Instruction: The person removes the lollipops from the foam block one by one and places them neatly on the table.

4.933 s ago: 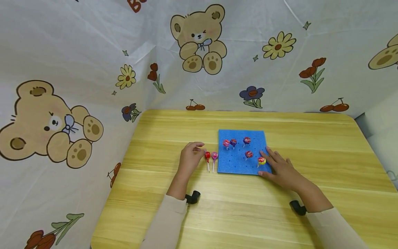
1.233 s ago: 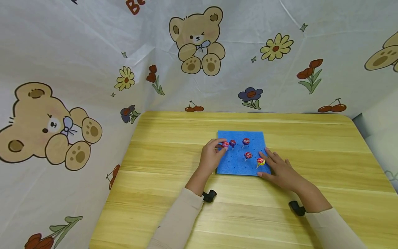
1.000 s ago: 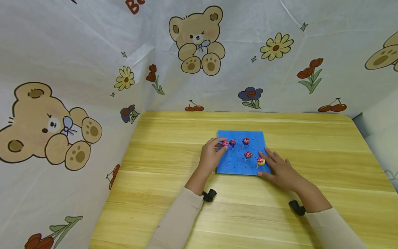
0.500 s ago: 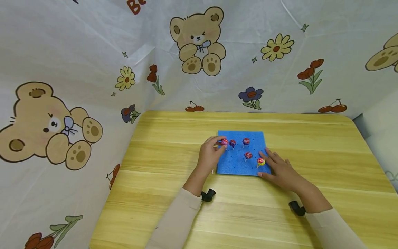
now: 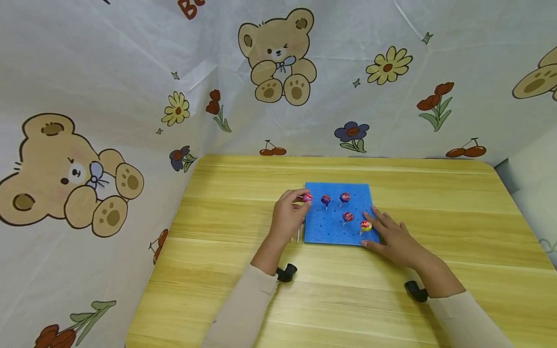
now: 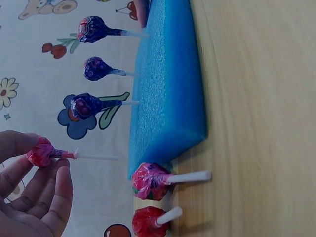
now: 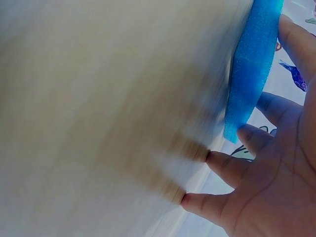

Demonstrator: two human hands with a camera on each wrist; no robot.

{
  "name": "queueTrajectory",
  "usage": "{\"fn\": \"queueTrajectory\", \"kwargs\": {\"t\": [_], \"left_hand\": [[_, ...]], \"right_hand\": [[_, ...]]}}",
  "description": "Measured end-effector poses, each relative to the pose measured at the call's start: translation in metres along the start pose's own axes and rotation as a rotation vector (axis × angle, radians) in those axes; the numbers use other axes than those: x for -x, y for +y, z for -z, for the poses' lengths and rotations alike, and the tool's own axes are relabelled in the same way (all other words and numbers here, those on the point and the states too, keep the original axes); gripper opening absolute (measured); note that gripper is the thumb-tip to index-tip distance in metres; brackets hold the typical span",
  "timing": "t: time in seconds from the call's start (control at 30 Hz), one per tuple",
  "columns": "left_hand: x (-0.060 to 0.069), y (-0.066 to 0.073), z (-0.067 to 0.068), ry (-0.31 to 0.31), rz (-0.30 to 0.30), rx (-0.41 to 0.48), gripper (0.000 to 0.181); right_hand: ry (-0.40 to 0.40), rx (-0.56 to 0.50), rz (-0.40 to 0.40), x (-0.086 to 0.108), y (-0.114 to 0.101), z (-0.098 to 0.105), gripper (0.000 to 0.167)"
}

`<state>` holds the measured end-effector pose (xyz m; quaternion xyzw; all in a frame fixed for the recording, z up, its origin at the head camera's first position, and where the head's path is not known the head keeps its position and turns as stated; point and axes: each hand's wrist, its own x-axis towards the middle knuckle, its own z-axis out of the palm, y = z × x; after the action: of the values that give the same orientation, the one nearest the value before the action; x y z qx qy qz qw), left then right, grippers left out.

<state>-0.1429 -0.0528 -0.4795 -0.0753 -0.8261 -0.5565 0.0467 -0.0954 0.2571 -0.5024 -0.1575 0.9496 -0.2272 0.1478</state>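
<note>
My left hand [image 5: 284, 220] pinches a pink-red wrapped lollipop [image 6: 40, 152] by its candy end. Its white stick points free toward the blue foam board [image 5: 324, 236], and the candy is over the board's left edge in the head view. Standing in the foam are purple lollipops [image 5: 326, 199] and a yellow-and-red lollipop [image 5: 365, 225]. With fingers spread, my right hand [image 5: 396, 239] rests against the board's right side. Beside the board's left edge lie a pink lollipop [image 6: 150, 181] and a red lollipop [image 6: 148, 221], mostly hidden under my left hand in the head view.
Small holes dot the top of the foam board. It lies on a light wooden table [image 5: 243, 179]. A white cloth [image 5: 339, 29] printed with bears and flowers hangs behind and to the left. A black wrist camera [image 5: 287, 273] sits on the left wrist.
My left hand went from beside the loose lollipops to the standing pink-red one and took hold of it. That lollipop has come out of the foam and moved left. The right hand stays put.
</note>
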Motion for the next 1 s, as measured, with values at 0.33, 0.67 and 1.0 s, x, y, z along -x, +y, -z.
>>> {"fn": "queueTrajectory", "kwargs": {"t": [0.33, 0.67, 1.0], "left_hand": [[0.004, -0.001, 0.014, 0.036, 0.004, 0.021, 0.031], [0.011, -0.002, 0.030, 0.084, 0.035, -0.006, 0.029], [0.015, -0.011, 0.041, 0.118, 0.084, -0.018, 0.024]], "right_hand": [[0.008, 0.006, 0.008, 0.000, -0.001, 0.001, 0.088], [0.006, -0.001, 0.011, 0.000, -0.001, 0.001, 0.088], [0.003, -0.001, 0.007, -0.001, 0.001, 0.000, 0.088]]}}
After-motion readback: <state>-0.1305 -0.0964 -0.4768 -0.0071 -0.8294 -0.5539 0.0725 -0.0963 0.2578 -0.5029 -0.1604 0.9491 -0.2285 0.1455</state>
